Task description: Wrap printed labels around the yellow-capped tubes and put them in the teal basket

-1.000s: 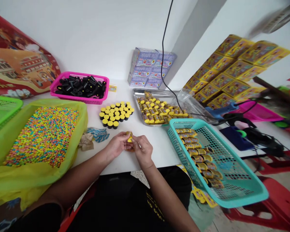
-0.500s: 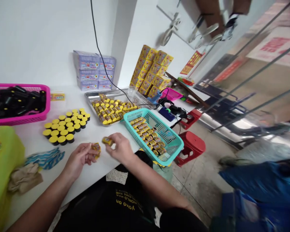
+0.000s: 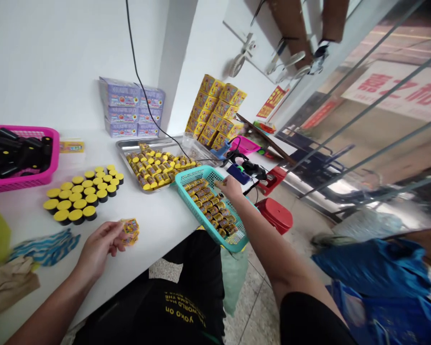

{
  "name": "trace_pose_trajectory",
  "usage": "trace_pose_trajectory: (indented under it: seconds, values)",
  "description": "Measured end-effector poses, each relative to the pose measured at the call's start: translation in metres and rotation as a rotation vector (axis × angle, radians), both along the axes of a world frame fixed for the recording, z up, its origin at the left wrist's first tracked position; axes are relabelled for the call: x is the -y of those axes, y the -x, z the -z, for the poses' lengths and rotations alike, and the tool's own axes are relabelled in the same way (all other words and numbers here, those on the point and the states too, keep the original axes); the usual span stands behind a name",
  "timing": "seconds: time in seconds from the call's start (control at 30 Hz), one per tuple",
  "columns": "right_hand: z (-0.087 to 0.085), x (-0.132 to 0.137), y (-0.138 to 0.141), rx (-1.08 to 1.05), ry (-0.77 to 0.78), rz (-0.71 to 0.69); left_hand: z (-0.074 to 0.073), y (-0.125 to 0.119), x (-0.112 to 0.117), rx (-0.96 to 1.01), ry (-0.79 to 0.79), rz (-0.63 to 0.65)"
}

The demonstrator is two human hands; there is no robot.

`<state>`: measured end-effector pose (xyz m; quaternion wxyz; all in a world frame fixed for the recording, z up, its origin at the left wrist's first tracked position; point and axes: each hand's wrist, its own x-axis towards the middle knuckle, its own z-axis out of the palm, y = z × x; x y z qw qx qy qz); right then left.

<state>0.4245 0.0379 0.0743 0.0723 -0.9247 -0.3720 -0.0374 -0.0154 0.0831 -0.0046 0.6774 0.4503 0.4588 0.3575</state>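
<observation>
From the head camera, the white table runs to a near edge just in front of the person's lap, and a bare strip of it lies open between the two hands. The teal basket juts past that edge over the floor, its long axis running from the table toward the lower right.

The left hand rests on the table, its fingers pinched on a small stack of yellow labels that sticks out to the right of the fingertips. The right hand reaches over the far rim of the teal basket, fingers curled down by the wrapped tubes; whether it grips one cannot be told, since the fingertips are hidden.

The wrapped tubes lie in a row along the basket, each set crosswise to the row. Behind them a metal tray holds more tubes. Yellow-capped tubes stand upright left of the tray. The pink basket is cut off at the left edge, and the print on the labels is too blurred to read.
</observation>
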Motion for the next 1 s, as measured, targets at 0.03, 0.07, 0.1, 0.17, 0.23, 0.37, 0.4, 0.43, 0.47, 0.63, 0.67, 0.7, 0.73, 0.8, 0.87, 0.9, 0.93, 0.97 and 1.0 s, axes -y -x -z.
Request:
trace_pose_trajectory:
  seconds: [0.03, 0.07, 0.1, 0.17, 0.23, 0.37, 0.4, 0.43, 0.47, 0.63, 0.67, 0.7, 0.73, 0.8, 0.87, 0.9, 0.93, 0.97, 1.0]
  values:
    - [0.003, -0.004, -0.003, -0.010, 0.012, -0.008, -0.001, 0.000, 0.000, -0.003, -0.003, -0.002]
    - [0.006, -0.007, -0.007, -0.022, 0.031, -0.011, -0.001, 0.001, -0.001, -0.005, -0.007, -0.005]
    - [0.008, -0.008, -0.012, -0.037, 0.056, -0.011, -0.001, 0.001, -0.002, -0.009, -0.012, -0.009]
    - [0.013, -0.004, -0.019, -0.071, 0.111, -0.014, -0.001, 0.000, -0.002, -0.020, -0.022, -0.020]
    - [0.018, 0.003, -0.025, -0.109, 0.151, -0.038, 0.000, -0.001, -0.002, -0.033, -0.026, -0.026]
    - [0.033, 0.013, -0.029, -0.202, 0.161, -0.107, 0.001, -0.004, 0.000, -0.066, -0.049, -0.019]
    - [0.036, 0.013, -0.030, -0.227, 0.155, -0.115, 0.001, -0.004, 0.000, -0.078, -0.065, -0.022]
    - [0.038, 0.011, -0.030, -0.248, 0.147, -0.117, 0.001, -0.003, -0.001, -0.088, -0.087, -0.025]
    - [0.040, 0.010, -0.030, -0.263, 0.137, -0.115, 0.002, -0.003, -0.002, -0.096, -0.116, -0.030]
    - [0.034, 0.009, -0.023, -0.241, 0.090, -0.084, 0.009, 0.007, -0.015, -0.278, -0.355, -0.056]
    - [0.032, 0.011, -0.020, -0.222, 0.091, -0.083, 0.010, 0.009, -0.018, -0.372, -0.414, -0.059]
    - [0.029, 0.013, -0.018, -0.200, 0.100, -0.084, 0.011, 0.011, -0.020, -0.477, -0.472, -0.058]
    - [0.027, 0.015, -0.016, -0.173, 0.116, -0.085, 0.012, 0.013, -0.022, -0.581, -0.533, -0.063]
    - [0.022, 0.016, -0.014, -0.122, 0.185, -0.090, 0.014, 0.017, -0.025, -0.740, -0.627, -0.066]
    - [0.017, 0.013, -0.015, -0.066, 0.256, -0.088, 0.014, 0.019, -0.030, -0.864, -0.633, -0.055]
    - [0.014, 0.011, -0.014, -0.051, 0.270, -0.091, 0.014, 0.020, -0.031, -0.910, -0.635, -0.059]
    - [0.010, 0.010, -0.010, -0.019, 0.248, -0.071, 0.014, 0.020, -0.033, -0.942, -0.631, -0.046]
    - [0.006, 0.010, -0.003, 0.002, 0.200, -0.067, 0.014, 0.020, -0.033, -0.962, -0.615, -0.033]
    - [0.001, 0.013, 0.008, 0.014, 0.132, -0.077, 0.014, 0.020, -0.033, -0.972, -0.600, -0.018]
